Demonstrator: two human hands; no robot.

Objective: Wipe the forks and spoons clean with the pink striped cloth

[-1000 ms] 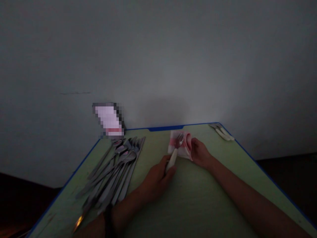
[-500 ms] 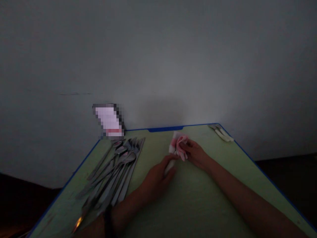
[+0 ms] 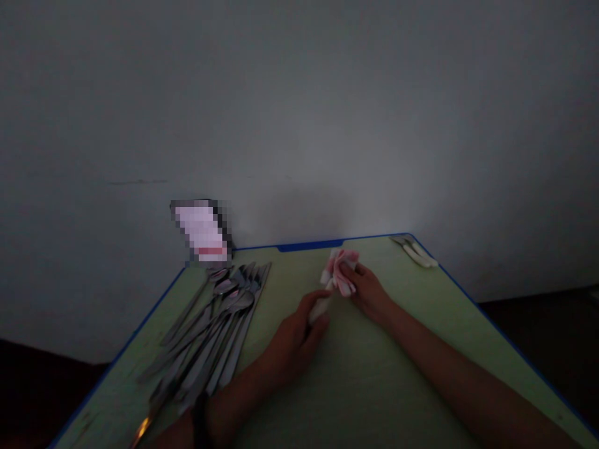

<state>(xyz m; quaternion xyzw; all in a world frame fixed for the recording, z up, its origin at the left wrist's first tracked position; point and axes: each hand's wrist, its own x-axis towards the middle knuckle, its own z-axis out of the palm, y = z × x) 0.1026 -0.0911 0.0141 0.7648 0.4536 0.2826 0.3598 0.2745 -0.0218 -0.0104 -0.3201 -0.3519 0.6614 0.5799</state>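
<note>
While the left hand (image 3: 294, 337) wraps its fingers and thumb around the handle of a white-handled utensil (image 3: 321, 307), the right hand (image 3: 371, 295) pinches a pink-and-white cloth (image 3: 340, 269) gathered over the utensil's far end. The two meet above the middle of the counter (image 3: 374, 368), well apart from the other cutlery. The left grip seems meant to steady the handle and leave the other end free for the cloth — whatever shape that end has, the folds hide it. The right thumb presses into the cloth, probably so the bunched fabric hugs the metal rather than slipping off; its other fingers are partly hidden, so how they are set I cannot tell.

On the left of the counter lies a loose pile of cutlery (image 3: 234, 302), spoon bowls and fork tines mostly toward the far side and handles toward the near left, perhaps so that each handle is easy to reach. At the far right corner two white-handled pieces (image 3: 417, 254) lie side by side, handles toward the near right — apparently kept separate from the pile by choice. A blurred-out device (image 3: 201, 229) stands tilted at the far left corner, likely leaning on the wall (image 3: 299, 125) for support.
</note>
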